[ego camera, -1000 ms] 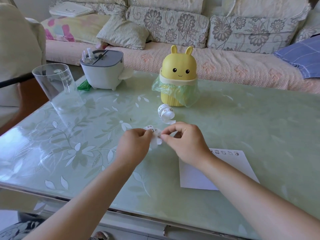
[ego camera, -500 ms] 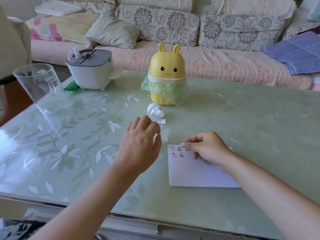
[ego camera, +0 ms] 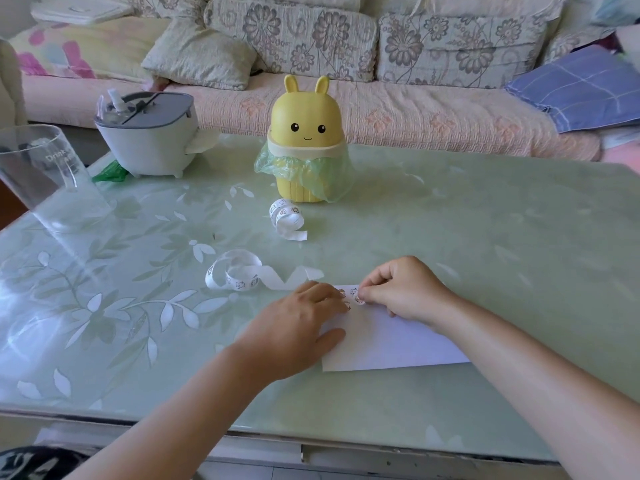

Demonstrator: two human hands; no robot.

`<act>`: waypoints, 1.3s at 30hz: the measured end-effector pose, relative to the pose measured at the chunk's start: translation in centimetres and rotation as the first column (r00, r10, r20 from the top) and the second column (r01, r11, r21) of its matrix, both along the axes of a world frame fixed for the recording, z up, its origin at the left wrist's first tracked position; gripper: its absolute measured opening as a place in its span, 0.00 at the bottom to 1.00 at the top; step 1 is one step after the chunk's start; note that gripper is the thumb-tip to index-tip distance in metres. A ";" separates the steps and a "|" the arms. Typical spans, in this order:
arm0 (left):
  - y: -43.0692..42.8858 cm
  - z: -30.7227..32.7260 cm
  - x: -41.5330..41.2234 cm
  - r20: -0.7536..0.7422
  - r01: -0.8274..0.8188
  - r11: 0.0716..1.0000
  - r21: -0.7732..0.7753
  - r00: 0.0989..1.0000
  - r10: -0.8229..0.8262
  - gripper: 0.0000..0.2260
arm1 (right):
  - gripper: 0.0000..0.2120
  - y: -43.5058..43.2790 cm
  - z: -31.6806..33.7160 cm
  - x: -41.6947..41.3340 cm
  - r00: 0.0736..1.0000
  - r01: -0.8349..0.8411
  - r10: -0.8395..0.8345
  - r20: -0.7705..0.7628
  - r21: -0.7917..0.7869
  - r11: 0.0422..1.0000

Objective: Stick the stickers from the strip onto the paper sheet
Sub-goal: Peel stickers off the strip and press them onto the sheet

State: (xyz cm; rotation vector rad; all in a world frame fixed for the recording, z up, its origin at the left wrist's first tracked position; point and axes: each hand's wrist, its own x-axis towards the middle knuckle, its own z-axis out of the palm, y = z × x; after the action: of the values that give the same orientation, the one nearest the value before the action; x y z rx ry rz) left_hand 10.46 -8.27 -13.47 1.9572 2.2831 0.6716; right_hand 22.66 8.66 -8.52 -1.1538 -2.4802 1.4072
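Paper sheet [ego camera: 398, 344], L grip [ego camera: 298, 325] flat on it, R grip [ego camera: 405, 292] pinching sticker [ego camera: 360, 300]

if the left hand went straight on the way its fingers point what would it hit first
Most likely the right hand: its fingers pinch a sticker on the paper, just ahead of the left hand.

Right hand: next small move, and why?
Probably press the sticker flat onto the sheet. The right hand pinches it at the sheet's far left corner, the left hand lies flat on the sheet's left edge, steadying it, and the strip lies loose on the table.
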 end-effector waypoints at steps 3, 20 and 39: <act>-0.1 0.0 0.0 0.001 -0.012 1.000 0.002 1.000 0.012 0.15 | 0.04 -0.1 -0.4 0.1 1.000 -0.002 0.001 0.019 0.010 1.000; 0.0 0.3 0.4 -0.014 -0.026 1.000 -0.017 1.000 0.026 0.15 | 0.04 -0.1 -0.9 -0.2 0.996 0.029 -0.037 0.078 0.099 0.995; 0.2 0.5 1.4 -0.148 -0.049 0.998 -0.036 0.988 0.043 0.18 | 0.12 -0.8 0.7 -0.4 0.963 -0.071 -0.062 0.263 0.469 0.880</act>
State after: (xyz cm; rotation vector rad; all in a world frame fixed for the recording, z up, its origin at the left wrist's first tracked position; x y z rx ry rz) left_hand 11.88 -8.05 -12.93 2.0052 2.4119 0.4973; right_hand 22.27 7.82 -7.81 -1.2861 -2.7771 0.5950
